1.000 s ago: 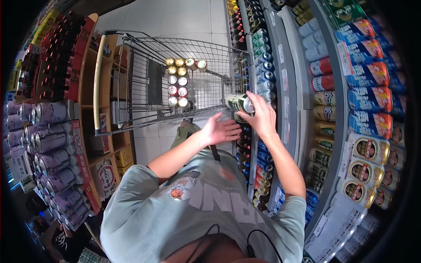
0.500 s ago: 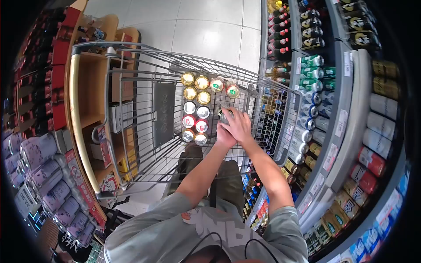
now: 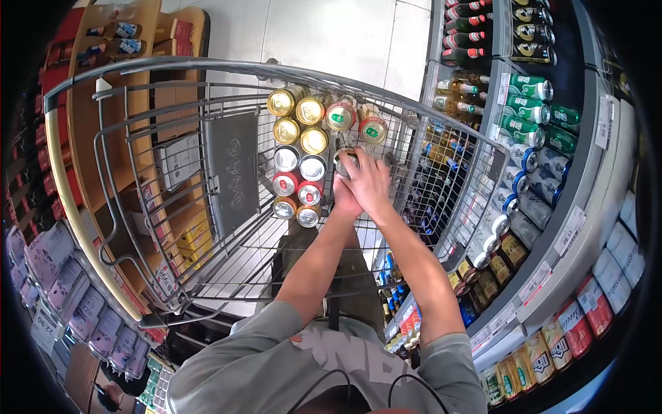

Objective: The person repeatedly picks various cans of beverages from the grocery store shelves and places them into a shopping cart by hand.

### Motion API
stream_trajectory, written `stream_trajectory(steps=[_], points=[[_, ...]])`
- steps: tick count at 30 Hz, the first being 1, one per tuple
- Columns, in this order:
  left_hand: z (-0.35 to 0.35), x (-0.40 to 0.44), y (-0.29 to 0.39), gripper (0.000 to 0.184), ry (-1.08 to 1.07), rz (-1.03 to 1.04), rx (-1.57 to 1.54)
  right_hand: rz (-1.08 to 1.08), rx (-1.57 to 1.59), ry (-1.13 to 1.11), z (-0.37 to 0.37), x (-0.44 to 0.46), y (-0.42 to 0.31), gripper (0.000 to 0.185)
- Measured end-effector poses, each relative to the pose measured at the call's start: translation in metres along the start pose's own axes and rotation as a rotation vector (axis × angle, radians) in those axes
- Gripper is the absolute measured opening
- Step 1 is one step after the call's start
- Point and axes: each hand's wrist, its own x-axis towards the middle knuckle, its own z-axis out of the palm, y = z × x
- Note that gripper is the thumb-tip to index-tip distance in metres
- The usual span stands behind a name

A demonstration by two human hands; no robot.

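My right hand (image 3: 372, 185) is closed over a dark-rimmed drink can (image 3: 345, 159), its fingers across the can's top and side. My left hand (image 3: 347, 198) is at the near side of the same can, partly hidden by the right hand, with its fingers mostly out of sight. The can is upright, just right of a silver-topped can (image 3: 312, 168). Two cans with green tabs (image 3: 373, 130) stand beyond it. Left of these are several gold-topped cans (image 3: 286, 130), then silver, red-rimmed (image 3: 309, 193) and orange-rimmed ones, standing in rows inside the shopping cart (image 3: 276, 238).
Shelves on the right hold green cans (image 3: 527, 109), bottles (image 3: 463, 38) and price labels (image 3: 569, 231). On the left, a wooden shelf (image 3: 103, 148) and stacked purple-white packs (image 3: 52, 248) border the cart. Pale floor tiles (image 3: 331, 31) lie beyond it.
The view has come closer, so the cart and cans look larger. Both hands, with the dark-rimmed can, have moved slightly left and away from my body, nearer the standing cans.
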Motion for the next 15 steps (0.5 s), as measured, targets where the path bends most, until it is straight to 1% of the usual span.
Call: stream_trajectory(steps=[2,15], points=[[0.009,-0.002,0.0,0.08,0.002,0.002,-0.013,0.005,-0.01,0.025,0.005,0.002,-0.002,0.068],[0.008,0.006,0.013,0.084,-0.037,-0.006,-0.101,0.03,0.051,0.114,-0.005,0.009,-0.012,0.064]])
